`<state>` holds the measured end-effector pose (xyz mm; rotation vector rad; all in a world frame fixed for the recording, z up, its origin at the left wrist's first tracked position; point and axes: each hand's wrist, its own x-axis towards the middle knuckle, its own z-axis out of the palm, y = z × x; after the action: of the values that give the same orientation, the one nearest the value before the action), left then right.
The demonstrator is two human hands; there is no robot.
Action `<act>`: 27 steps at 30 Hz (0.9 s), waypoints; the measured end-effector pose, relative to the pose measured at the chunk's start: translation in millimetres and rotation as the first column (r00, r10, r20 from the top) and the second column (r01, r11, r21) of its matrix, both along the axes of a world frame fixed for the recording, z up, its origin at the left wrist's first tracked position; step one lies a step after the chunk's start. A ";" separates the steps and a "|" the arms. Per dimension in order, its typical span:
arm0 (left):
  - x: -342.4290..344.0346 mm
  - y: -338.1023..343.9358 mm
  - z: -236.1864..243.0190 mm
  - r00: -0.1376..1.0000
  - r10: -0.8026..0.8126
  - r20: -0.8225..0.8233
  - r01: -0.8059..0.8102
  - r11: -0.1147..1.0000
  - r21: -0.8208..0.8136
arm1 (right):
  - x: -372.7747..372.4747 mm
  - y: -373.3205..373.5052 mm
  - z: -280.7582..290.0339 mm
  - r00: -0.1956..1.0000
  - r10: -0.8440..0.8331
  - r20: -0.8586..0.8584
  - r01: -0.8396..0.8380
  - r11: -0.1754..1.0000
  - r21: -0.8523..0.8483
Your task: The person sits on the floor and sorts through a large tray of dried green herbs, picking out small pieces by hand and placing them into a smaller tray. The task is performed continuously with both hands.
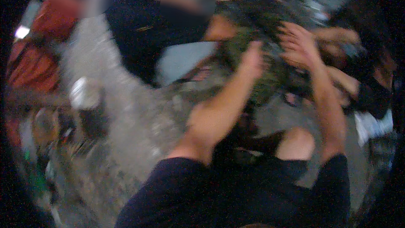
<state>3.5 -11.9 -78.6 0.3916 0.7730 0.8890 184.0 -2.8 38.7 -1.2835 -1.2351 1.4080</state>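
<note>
The whole view is smeared by motion. Both my bare arms reach forward over a dark green heap (270,82), which looks leafy, though its kind is too blurred to name. My left hand (254,61) is at the heap's left side, its fingers smeared, so I cannot make out whether they hold anything. Over the heap's right side my right hand (299,46) is open, with fingers stretched out and apart. Nothing shows in the right hand.
A person in dark clothes (143,29) sits close on the left; others' arms (337,36) reach in from the right and far side. Rust-red cloth or sacks (36,65) and a whitish round object (84,93) lie left on grey ground (130,118). White-blue bundle (373,126) lies right.
</note>
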 end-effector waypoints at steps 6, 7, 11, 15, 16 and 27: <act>16.0 14.0 -28.3 0.971 0.179 0.160 -0.175 0.984 -0.039 | -42.4 -55.5 -72.0 0.812 -0.056 0.581 -0.208 0.902 0.379; 22.9 8.2 -22.8 0.996 0.066 0.062 -0.069 0.996 0.051 | -39.3 -64.0 -79.2 0.858 -0.068 0.508 -0.134 0.927 0.350; 19.7 8.8 -19.2 0.999 0.014 0.034 -0.015 1.000 0.018 | -45.0 -74.8 -78.1 0.730 -0.272 0.627 -0.107 0.860 0.498; 31.3 -3.6 23.5 0.986 -0.127 -0.108 0.131 0.991 0.032 | -17.7 -77.1 -70.2 0.675 -0.366 0.641 0.010 0.873 0.487; 31.2 -9.7 36.0 0.967 -0.148 -0.206 0.168 0.982 0.081 | -7.7 -77.0 -78.2 0.682 -0.397 0.615 0.009 0.845 0.535; 35.4 -15.2 16.5 0.932 -0.249 -0.265 0.324 0.899 0.294 | -16.7 -104.9 -40.0 0.603 -0.370 0.707 0.013 0.890 0.455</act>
<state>38.9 -27.1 -62.2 0.8972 0.7423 0.6997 167.3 -107.7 -1.3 -1.7223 -1.7633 0.3152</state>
